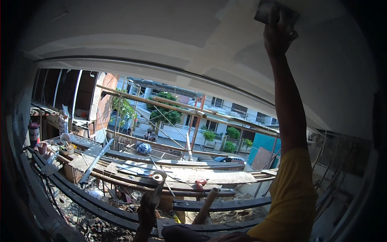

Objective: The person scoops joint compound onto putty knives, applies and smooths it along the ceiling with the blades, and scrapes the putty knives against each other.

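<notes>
My right hand (279, 38) reaches up at the end of a raised arm. Its fingers grip a dark, flat rectangular scraper (263, 13), which lies against the ceiling (177, 26). Pale bands of filler (219, 44) cross the grey ceiling beside it. Low in the view, my left hand (146, 213) is closed around a putty knife (155, 196) whose blade points upward; the shadow hides most of its handle. Just beyond that blade a roll of tape (159, 176) rests on the planks.
Scaffold planks (217, 176) and bamboo poles (161, 104) span the space below. A red tool (201, 183) and a blue-and-white bundle (143, 148) lie on them. Buckets (66, 149) stand at left. Rubble (109, 218) covers the ground beneath. A cardboard-coloured tube (206, 205) leans nearby.
</notes>
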The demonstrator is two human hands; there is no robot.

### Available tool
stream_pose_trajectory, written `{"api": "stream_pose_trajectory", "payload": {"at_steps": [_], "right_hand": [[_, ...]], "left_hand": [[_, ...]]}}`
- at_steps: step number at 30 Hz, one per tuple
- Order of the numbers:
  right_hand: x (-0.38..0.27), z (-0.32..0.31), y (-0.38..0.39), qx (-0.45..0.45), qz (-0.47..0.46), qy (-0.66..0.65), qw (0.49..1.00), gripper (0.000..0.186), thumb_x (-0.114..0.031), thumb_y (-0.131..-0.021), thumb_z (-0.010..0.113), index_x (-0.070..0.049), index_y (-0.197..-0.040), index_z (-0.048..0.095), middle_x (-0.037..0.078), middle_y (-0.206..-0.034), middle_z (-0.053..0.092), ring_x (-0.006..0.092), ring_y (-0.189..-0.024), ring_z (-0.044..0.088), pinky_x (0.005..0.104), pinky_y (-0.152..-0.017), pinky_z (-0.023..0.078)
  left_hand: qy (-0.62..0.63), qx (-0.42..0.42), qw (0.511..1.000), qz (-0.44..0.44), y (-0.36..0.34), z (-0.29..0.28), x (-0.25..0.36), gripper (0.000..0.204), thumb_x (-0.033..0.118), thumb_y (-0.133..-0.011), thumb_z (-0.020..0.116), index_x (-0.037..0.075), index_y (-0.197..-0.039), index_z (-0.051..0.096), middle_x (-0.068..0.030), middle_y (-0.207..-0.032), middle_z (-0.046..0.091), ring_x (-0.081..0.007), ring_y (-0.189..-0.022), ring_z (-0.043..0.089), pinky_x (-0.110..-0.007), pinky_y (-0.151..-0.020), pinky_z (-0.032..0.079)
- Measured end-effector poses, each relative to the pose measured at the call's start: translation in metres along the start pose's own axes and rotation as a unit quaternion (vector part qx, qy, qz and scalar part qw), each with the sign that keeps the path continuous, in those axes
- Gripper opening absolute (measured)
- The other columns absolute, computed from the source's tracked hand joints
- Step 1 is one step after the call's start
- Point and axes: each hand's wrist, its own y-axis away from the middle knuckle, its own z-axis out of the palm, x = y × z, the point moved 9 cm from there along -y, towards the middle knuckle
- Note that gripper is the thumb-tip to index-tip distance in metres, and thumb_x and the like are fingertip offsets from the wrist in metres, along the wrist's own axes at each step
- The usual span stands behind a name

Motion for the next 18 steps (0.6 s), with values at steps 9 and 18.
{"api": "stream_pose_trajectory", "payload": {"at_steps": [9, 18], "right_hand": [[0.021, -0.055, -0.044, 0.04, -0.033, 0.016, 0.999, 0.064, -0.009, -0.076, 0.064, -0.02, -0.136, 0.046, 0.005, -0.123, 0.049, 0.0307, -0.114, 0.05, 0.0456, -0.059, 0.043], [0.025, -0.051, -0.086, 0.007, 0.03, 0.066, 0.997, 0.056, 0.006, -0.079, 0.055, -0.016, -0.131, 0.054, 0.012, -0.129, 0.052, 0.035, -0.112, 0.049, 0.0521, -0.081, 0.04]], "left_hand": [[-0.031, 0.016, 0.999, 0.038, 0.016, 0.008, -0.025, 0.055, 0.038, -0.097, 0.047, 0.003, -0.138, 0.039, -0.0272, -0.124, 0.056, -0.0458, -0.106, 0.058, -0.048, -0.084, 0.049], [0.04, 0.007, 0.999, 0.006, 0.01, 0.014, -0.018, 0.05, 0.031, -0.098, 0.046, 0.002, -0.137, 0.038, -0.0272, -0.124, 0.055, -0.0481, -0.105, 0.058, -0.05, -0.083, 0.049]]}}
